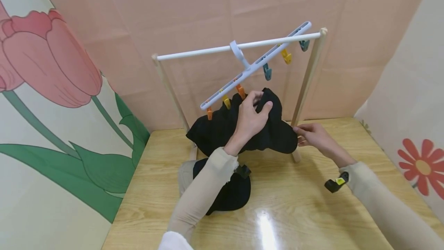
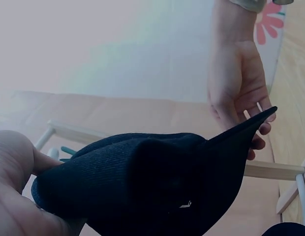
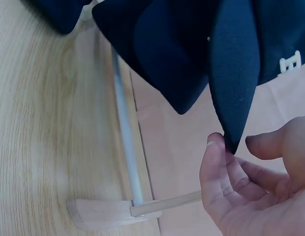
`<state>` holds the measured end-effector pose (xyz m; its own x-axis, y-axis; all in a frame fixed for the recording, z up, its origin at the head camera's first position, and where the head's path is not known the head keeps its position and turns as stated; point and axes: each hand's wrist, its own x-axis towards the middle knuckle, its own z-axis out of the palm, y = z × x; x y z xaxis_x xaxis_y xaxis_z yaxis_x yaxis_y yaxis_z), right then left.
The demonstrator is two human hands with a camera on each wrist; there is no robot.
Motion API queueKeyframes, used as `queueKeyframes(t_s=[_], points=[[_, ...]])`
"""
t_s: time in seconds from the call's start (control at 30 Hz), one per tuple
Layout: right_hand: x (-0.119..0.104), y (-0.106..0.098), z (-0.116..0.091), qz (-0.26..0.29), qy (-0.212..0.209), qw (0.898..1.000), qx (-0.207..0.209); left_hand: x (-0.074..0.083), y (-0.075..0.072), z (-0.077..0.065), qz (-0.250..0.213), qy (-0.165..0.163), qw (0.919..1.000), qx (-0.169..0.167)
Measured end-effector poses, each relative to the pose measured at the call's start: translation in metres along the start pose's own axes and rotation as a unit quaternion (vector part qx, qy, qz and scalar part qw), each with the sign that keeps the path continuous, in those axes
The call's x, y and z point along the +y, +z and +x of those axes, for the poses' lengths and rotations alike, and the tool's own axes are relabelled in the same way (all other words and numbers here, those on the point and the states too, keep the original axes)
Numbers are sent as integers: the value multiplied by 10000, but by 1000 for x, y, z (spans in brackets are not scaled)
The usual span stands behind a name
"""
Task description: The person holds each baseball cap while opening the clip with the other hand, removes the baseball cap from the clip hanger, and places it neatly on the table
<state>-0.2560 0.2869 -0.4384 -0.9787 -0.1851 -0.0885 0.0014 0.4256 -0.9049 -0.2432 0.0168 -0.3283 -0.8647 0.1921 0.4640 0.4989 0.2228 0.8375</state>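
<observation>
My left hand (image 1: 250, 115) grips the edge of a black cap (image 1: 272, 134) just under a clip hanger (image 1: 248, 71). In the left wrist view, the cap's folded band (image 2: 98, 177) lies between thumb and fingers. The cap's brim (image 3: 234, 73) points toward my right hand (image 1: 313, 136), whose fingers touch the brim's tip while the thumb stands slightly apart. More black cap fabric (image 1: 211, 130) hangs on the left under orange clips (image 1: 209, 113) and a yellow clip (image 1: 226, 102). How the gripped cap meets the clips is hidden by my left hand.
The hanger hooks over the white rod (image 1: 197, 52) of a wooden stand (image 1: 313, 68). Teal clips (image 1: 266, 71) and another yellow clip (image 1: 286, 56) hang on its right half. Another black cap with a grey part (image 1: 186, 174) lies on the table (image 1: 295, 203) beneath my left forearm.
</observation>
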Motion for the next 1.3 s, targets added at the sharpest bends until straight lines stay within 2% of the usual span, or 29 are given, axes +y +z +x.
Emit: queueKeyframes(t_s=[0.17,0.43,0.63,0.9,1.3], points=[[0,-4,-7,77,105,9998,-139,2,-3,-3,-29,-77,9999,-134],[-1,-12,-20,166,285,9994,-99,8,-10,-8,-40,-71,9974,-719],[-6,-13,-23,95,205,9997,-102,10,-22,-10,-58,10,9966,-816],[-13,-13,-28,138,187,9997,-81,8,-35,-12,-88,-62,9957,-921],[-7,-12,-44,354,-39,9994,-29,10,-47,-22,62,-106,9915,-1296]])
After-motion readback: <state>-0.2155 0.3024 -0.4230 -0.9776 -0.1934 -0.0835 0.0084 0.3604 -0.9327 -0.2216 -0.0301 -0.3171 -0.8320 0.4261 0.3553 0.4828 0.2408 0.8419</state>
